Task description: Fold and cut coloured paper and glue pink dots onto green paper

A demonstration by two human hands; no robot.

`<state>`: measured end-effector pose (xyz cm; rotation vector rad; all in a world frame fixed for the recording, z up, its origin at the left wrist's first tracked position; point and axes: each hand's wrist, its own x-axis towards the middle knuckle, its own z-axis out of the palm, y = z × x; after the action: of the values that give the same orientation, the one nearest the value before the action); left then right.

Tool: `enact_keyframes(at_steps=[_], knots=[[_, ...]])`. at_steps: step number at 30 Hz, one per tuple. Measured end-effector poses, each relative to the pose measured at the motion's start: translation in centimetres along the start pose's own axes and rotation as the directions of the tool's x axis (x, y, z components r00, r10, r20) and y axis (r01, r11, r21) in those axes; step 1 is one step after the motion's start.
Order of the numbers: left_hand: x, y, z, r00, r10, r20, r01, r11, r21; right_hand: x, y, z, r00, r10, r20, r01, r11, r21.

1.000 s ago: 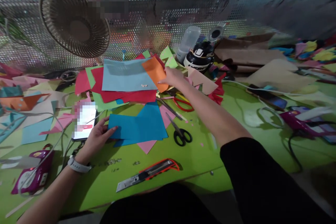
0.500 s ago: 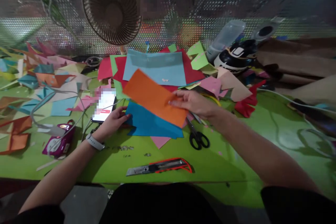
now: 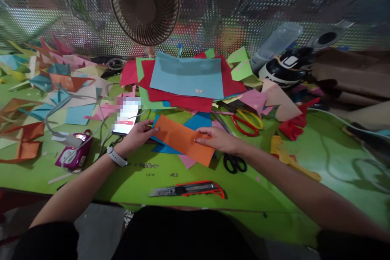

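Note:
Tilted down to the right, an orange sheet of paper (image 3: pixel 179 137) is held between my two hands. My right hand (image 3: pixel 215 140) pinches its right part, thumb on top. The left end is gripped by my left hand (image 3: pixel 140 135), thumb over the edge. Beneath lies blue paper (image 3: pixel 199 120), partly covered, with a pink paper corner (image 3: pixel 187 161) poking out. Black-handled scissors (image 3: pixel 234 164) lie beside my right hand, their blades partly hidden. A box cutter (image 3: pixel 187 189) with an orange-red grip rests near the table's front edge.
Behind the hands lie a light blue sheet (image 3: pixel 186 74) and red paper (image 3: pixel 195 103). A lit phone (image 3: pixel 128 115) stands left. Around are a fan (image 3: pixel 145 8), a purple device (image 3: pixel 74 154), red-and-yellow-handled scissors (image 3: pixel 248 124), a yellow glue gun (image 3: pixel 283 152) and folded papers (image 3: pixel 68 81).
The orange sheet has come down and towards me over the blue paper. My left hand has moved from the blue paper's edge to take the orange sheet's left end. The view has shifted slightly.

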<state>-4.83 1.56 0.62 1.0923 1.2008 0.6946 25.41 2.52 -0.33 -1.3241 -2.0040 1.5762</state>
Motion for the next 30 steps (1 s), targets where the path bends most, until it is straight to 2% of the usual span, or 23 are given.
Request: enact_keyframes(at_steps=[3,5,7,8,9,10,12,15,17,19,22,24,26,30], knots=[[0.0,-0.2,-0.1,1.0,0.001,0.017,-0.001,1.0,0.001,0.3,-0.5,0.0,1.0,-0.017,-0.01,0.015,0.989,-0.15],[0.0,-0.5,-0.2,1.0,0.022,0.018,-0.023,1.0,0.018,0.8,-1.2,-0.1,0.986,-0.049,-0.16,-0.006,0.944,-0.33],[0.0,-0.7,-0.2,0.999,0.042,0.019,-0.042,0.999,0.028,1.8,-2.1,-0.2,0.911,-0.22,-0.349,-0.01,0.834,-0.552],[-0.1,-0.8,-0.2,0.999,0.046,0.021,-0.046,0.999,0.025,2.6,-2.6,-0.2,0.859,-0.339,-0.383,0.004,0.753,-0.658],[-0.1,-0.8,-0.2,0.999,0.046,0.022,-0.047,0.999,0.017,3.6,-3.2,-0.3,0.818,-0.448,-0.362,0.031,0.662,-0.748],[-0.1,-0.8,-0.2,0.999,0.045,0.024,-0.045,0.999,0.009,4.7,-3.6,-0.2,0.798,-0.525,-0.296,0.071,0.57,-0.819],[-0.2,-0.8,-0.2,0.999,0.038,0.032,-0.038,0.999,0.0,7.2,-4.3,-0.1,0.805,-0.574,-0.149,0.136,0.422,-0.896],[-0.3,-0.7,-0.3,0.999,0.017,0.042,-0.016,1.0,-0.011,10.5,-4.9,0.1,0.828,-0.558,-0.052,0.158,0.322,-0.933],[-0.3,-0.7,-0.4,0.999,0.0,0.047,0.001,1.0,-0.031,11.8,-5.1,-0.1,0.835,-0.547,-0.062,0.136,0.313,-0.94],[-0.3,-0.6,-0.5,0.999,-0.012,0.047,0.014,0.998,-0.053,12.5,-5.4,-0.6,0.838,-0.535,-0.111,0.096,0.344,-0.934],[-0.3,-0.3,-0.8,1.0,-0.022,0.022,0.024,0.996,-0.085,12.7,-6.5,-2.4,0.847,-0.448,-0.287,-0.038,0.488,-0.872],[-0.3,0.1,-1.1,0.999,-0.024,-0.027,0.021,0.994,-0.105,12.7,-7.6,-3.9,0.834,-0.371,-0.407,-0.14,0.571,-0.809],[-0.2,0.5,-1.4,0.995,-0.018,-0.094,0.005,0.991,-0.133,12.6,-8.7,-5.2,0.813,-0.333,-0.478,-0.203,0.608,-0.768],[-0.4,1.7,-1.9,0.984,-0.015,-0.178,-0.015,0.986,-0.167,12.1,-10.0,-6.3,0.793,-0.329,-0.513,-0.222,0.628,-0.746]])
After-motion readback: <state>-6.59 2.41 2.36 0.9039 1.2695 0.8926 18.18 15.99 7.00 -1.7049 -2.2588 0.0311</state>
